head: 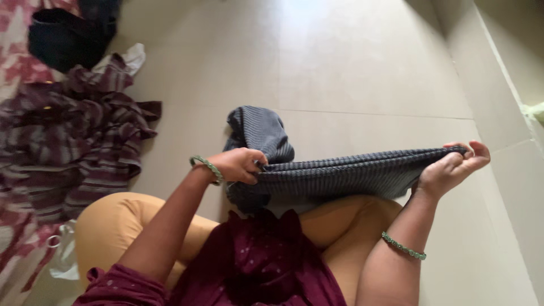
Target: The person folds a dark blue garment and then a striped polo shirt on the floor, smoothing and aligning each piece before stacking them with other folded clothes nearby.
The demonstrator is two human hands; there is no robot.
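Note:
I hold a dark grey striped garment stretched out flat between both hands, above my lap. My left hand pinches its left edge, where a bunched part of the cloth rises behind and hangs below. My right hand grips the right corner, fingers curled over the edge. Each wrist wears a green beaded bangle. I sit on the floor in tan trousers and a maroon top.
A heap of maroon and grey striped clothes lies on the floor at the left, with a dark black item beyond it. Pale floor tiles stretch ahead. A wall ledge runs along the right.

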